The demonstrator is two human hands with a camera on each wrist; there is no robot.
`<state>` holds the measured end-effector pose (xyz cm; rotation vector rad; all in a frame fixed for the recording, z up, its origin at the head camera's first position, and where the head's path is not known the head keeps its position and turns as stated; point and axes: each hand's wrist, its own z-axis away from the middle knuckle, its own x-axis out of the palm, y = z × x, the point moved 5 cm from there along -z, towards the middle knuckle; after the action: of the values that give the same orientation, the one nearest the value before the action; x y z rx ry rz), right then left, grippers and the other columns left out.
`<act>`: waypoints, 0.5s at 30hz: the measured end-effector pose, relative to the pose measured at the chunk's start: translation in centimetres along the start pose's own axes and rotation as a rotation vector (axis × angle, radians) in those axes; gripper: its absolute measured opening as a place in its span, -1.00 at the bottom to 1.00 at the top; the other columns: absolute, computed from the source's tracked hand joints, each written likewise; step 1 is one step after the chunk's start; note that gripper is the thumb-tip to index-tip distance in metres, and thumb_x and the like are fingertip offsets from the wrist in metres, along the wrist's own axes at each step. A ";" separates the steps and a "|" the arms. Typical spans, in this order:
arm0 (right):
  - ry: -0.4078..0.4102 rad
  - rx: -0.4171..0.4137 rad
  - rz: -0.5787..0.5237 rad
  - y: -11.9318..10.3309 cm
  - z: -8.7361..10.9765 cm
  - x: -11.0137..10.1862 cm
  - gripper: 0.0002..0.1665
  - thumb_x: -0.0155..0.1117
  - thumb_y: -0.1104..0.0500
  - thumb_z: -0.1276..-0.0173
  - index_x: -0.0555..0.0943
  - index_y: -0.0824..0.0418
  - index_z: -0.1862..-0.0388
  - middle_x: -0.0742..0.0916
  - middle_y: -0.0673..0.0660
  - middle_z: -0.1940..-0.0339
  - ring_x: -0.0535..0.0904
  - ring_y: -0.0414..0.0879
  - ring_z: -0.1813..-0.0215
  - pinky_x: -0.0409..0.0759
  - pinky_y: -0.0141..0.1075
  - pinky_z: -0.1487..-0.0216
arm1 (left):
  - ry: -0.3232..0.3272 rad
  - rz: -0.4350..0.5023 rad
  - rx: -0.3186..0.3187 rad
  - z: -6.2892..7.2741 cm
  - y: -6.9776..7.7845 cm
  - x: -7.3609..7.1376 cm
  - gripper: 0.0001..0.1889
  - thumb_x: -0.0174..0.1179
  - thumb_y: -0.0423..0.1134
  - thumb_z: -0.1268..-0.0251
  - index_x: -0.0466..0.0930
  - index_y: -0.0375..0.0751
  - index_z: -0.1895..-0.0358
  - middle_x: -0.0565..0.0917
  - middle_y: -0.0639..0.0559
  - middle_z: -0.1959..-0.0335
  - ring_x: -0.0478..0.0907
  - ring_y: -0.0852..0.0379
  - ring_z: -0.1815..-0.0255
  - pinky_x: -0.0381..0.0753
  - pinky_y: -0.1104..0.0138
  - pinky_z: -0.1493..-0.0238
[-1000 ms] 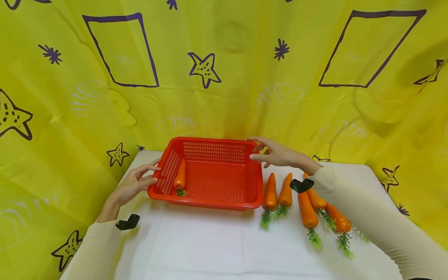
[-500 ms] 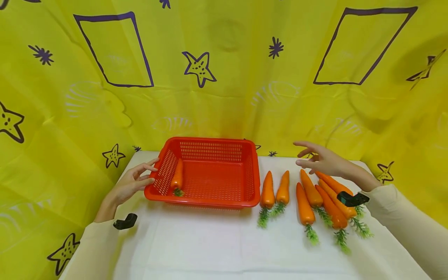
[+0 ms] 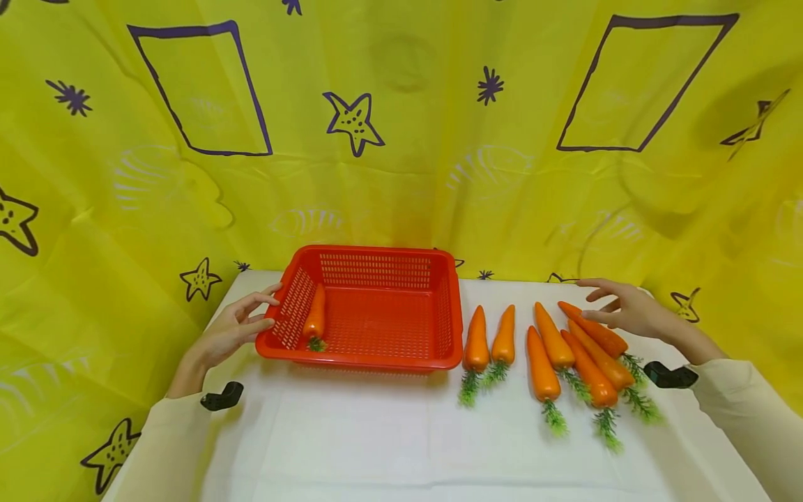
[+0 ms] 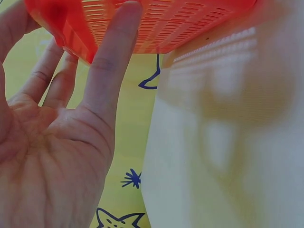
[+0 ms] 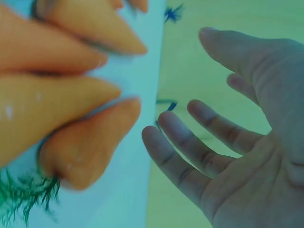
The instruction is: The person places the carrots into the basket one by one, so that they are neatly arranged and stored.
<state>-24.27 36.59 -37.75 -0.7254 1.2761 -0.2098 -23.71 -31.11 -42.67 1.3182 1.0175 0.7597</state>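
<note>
A red plastic basket [image 3: 376, 364] stands on the table, with one orange carrot [image 3: 316, 314] lying along its left side, green top toward the front. At the basket's left rim is my left hand [image 3: 228, 331]; its fairly straight fingers and thumb [image 4: 114, 61] touch the red wall without curling round it. My right hand [image 3: 633, 314] hovers at the back right with relaxed, spread fingers and holds nothing. Just left of it and below lies the rearmost carrot [image 3: 592, 328] of a group; in the right wrist view this carrot [image 5: 90, 147] is close to the fingertips.
Two carrots [image 3: 477, 341] lie side by side just right of the basket. Farther right, several more lie in a fan, one carrot [image 3: 542, 366] at its left. White cloth [image 3: 351, 439] covers the table. A yellow curtain [image 3: 401, 188] hangs behind and at both sides.
My right hand has moved from the basket's right rim to the right, out over the carrot group, and lowered. My left hand stays at the left rim; the view has shifted slightly.
</note>
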 end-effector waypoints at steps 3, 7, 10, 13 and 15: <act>-0.050 0.009 0.005 1.6 0.1 0.2 -0.18 0.38 0.16 -0.45 0.23 0.38 -0.54 0.55 0.59 -0.23 0.69 0.36 -0.02 0.73 0.01 0.13 | -0.002 0.011 0.002 0.0 0.0 -0.1 -0.70 0.12 -0.44 -0.53 0.43 -0.36 -0.23 -0.04 -0.19 -0.68 0.41 -0.03 -0.41 0.70 0.19 -0.02; -0.167 0.042 -0.037 3.7 0.0 0.4 -0.16 0.36 0.18 -0.45 0.18 0.42 -0.53 0.47 0.68 -0.26 0.68 0.39 -0.03 0.72 0.07 0.09 | -0.012 0.035 0.018 -0.1 0.0 -0.1 -0.71 0.10 -0.47 -0.52 0.42 -0.39 -0.22 -0.05 -0.21 -0.68 0.55 0.21 -0.26 0.71 0.21 0.02; -0.259 0.110 -0.089 5.0 -0.1 0.7 -0.13 0.35 0.18 -0.46 0.13 0.41 -0.57 0.42 0.71 -0.29 0.66 0.34 -0.07 0.71 0.01 0.09 | -0.012 0.044 0.022 -0.1 0.0 -0.1 -0.71 0.10 -0.48 -0.52 0.42 -0.41 -0.22 -0.06 -0.23 -0.68 0.56 0.20 -0.26 0.72 0.22 0.04; -0.316 0.181 -0.124 5.7 -0.1 1.2 -0.10 0.36 0.17 -0.45 0.12 0.36 -0.59 0.40 0.68 -0.32 0.64 0.18 -0.05 0.68 -0.06 0.14 | -0.011 0.050 0.021 -0.1 0.0 -0.1 -0.70 0.11 -0.47 -0.52 0.42 -0.42 -0.22 -0.07 -0.24 -0.68 0.56 0.20 -0.26 0.72 0.22 0.05; -0.337 0.206 -0.147 6.0 -0.1 1.5 -0.10 0.36 0.19 -0.44 0.12 0.34 -0.60 0.38 0.68 -0.33 0.61 0.11 0.01 0.66 -0.09 0.20 | -0.009 0.051 0.020 0.0 0.0 0.0 -0.70 0.12 -0.47 -0.51 0.42 -0.42 -0.22 -0.07 -0.25 -0.68 0.56 0.21 -0.27 0.72 0.22 0.05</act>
<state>-25.38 40.40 -42.53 -0.6457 0.8679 -0.3195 -23.75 -31.12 -42.64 1.3682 0.9897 0.7836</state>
